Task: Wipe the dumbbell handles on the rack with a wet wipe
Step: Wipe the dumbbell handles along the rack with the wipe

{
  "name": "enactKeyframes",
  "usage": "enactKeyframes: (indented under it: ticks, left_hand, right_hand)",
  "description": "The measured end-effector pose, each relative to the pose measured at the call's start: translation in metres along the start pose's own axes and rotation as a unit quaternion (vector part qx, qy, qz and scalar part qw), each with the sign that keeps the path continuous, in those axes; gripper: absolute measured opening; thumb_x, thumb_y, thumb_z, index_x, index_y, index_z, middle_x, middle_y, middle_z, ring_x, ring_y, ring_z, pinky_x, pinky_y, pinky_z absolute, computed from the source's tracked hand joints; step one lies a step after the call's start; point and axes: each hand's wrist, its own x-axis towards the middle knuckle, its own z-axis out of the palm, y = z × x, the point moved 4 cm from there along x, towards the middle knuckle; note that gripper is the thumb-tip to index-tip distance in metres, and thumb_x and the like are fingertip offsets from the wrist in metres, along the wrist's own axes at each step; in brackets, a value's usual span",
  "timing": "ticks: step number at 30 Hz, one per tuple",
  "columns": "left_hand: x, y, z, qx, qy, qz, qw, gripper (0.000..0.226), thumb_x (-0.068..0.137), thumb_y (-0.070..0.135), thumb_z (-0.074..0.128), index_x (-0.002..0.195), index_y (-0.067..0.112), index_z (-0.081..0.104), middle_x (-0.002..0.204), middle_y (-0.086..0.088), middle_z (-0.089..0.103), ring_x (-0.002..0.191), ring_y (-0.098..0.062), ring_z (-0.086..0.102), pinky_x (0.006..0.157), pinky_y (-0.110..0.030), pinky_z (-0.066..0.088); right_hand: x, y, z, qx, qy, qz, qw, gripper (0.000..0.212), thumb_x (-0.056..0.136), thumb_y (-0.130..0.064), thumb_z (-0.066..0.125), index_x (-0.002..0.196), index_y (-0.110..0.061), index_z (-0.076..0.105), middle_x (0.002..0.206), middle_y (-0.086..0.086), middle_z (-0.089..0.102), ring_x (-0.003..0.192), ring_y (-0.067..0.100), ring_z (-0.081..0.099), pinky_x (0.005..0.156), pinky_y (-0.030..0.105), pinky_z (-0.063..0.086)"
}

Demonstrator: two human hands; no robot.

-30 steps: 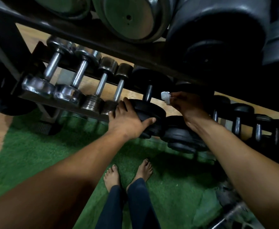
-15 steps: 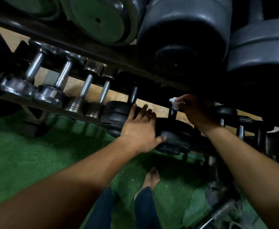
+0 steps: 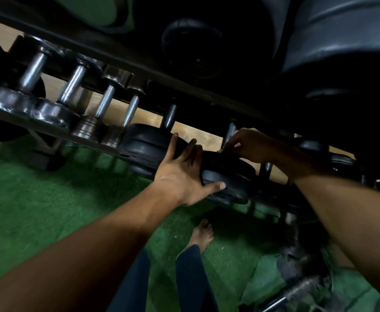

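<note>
Green turf lies under the dumbbell rack (image 3: 49,134). The left hand (image 3: 180,174) steadies a black dumbbell (image 3: 227,176), fingers straight; the right hand (image 3: 252,146) pinches the barely visible wet wipe (image 3: 220,150) beside its handle (image 3: 229,131), probably about to wrap and rub.

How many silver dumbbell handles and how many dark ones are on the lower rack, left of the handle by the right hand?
Silver handles: 4
Dark handle: 1
Total: 5
</note>
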Motion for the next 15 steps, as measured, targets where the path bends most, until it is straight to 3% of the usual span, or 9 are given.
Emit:
enactKeyframes:
  ticks: [3,5,7,9,11,13,15]
  left_hand:
    - [0.001,0.000,0.002,0.007,0.004,-0.005,1.000,0.116,0.081,0.091,-0.007,0.160,0.006,-0.008,0.172,-0.006,-0.003,0.154,-0.016,-0.023,0.113,-0.063,-0.024]
    - [0.001,0.001,0.002,0.012,0.006,-0.005,1.000,0.116,0.080,0.091,-0.007,0.160,0.007,-0.008,0.172,-0.006,-0.003,0.154,-0.016,-0.022,0.112,-0.063,-0.025]
    - [0.001,0.001,0.002,0.012,0.009,-0.005,1.000,0.117,0.080,0.091,-0.008,0.160,0.007,-0.008,0.172,-0.006,-0.003,0.154,-0.016,-0.022,0.112,-0.063,-0.025]
    - [0.001,0.001,0.003,0.015,0.011,-0.004,1.000,0.117,0.080,0.091,-0.008,0.160,0.006,-0.008,0.172,-0.006,-0.003,0.154,-0.016,-0.022,0.112,-0.063,-0.025]
    - [0.001,0.001,0.002,0.017,0.013,-0.003,1.000,0.117,0.080,0.091,-0.009,0.160,0.006,-0.008,0.172,-0.007,-0.003,0.154,-0.017,-0.022,0.112,-0.063,-0.025]
    - [0.000,0.001,0.002,0.017,0.012,-0.003,1.000,0.116,0.080,0.090,-0.008,0.160,0.006,-0.008,0.172,-0.007,-0.004,0.154,-0.017,-0.022,0.113,-0.063,-0.025]
    - [0.000,0.001,0.002,0.017,0.008,-0.004,1.000,0.116,0.081,0.090,-0.008,0.160,0.006,-0.008,0.172,-0.007,-0.004,0.154,-0.017,-0.023,0.113,-0.063,-0.024]
  right_hand:
    - [0.008,-0.001,0.007,-0.044,0.022,0.004,0.999,0.017,0.087,-0.018,0.068,0.101,-0.018,0.078,0.104,0.000,0.070,0.100,0.020,0.064,0.083,0.026,0.046]
    - [0.009,0.000,0.003,0.016,0.079,0.056,0.995,0.021,0.067,-0.032,0.075,0.086,-0.021,0.074,0.097,-0.008,0.067,0.094,0.017,0.065,0.080,0.034,0.052]
    - [0.007,0.000,0.001,0.037,0.119,0.076,0.989,0.018,0.062,-0.034,0.070,0.076,-0.024,0.069,0.095,-0.011,0.065,0.090,0.010,0.064,0.079,0.036,0.054]
    - [0.007,0.001,0.004,0.033,0.115,0.075,0.990,0.014,0.065,-0.031,0.068,0.076,-0.024,0.063,0.096,-0.009,0.068,0.091,0.014,0.064,0.080,0.039,0.054]
    - [0.009,-0.003,0.006,0.040,0.076,0.065,0.994,0.024,0.065,-0.037,0.069,0.084,-0.026,0.060,0.091,-0.005,0.069,0.089,0.022,0.065,0.079,0.046,0.055]
    - [0.014,-0.002,0.004,0.022,0.050,0.077,0.996,0.029,0.068,-0.045,0.071,0.087,-0.028,0.057,0.090,-0.005,0.066,0.088,0.023,0.064,0.073,0.041,0.052]
    - [0.015,-0.003,-0.002,-0.043,0.054,0.077,0.995,0.024,0.073,-0.040,0.070,0.090,-0.025,0.060,0.094,-0.004,0.066,0.087,0.021,0.063,0.068,0.035,0.049]
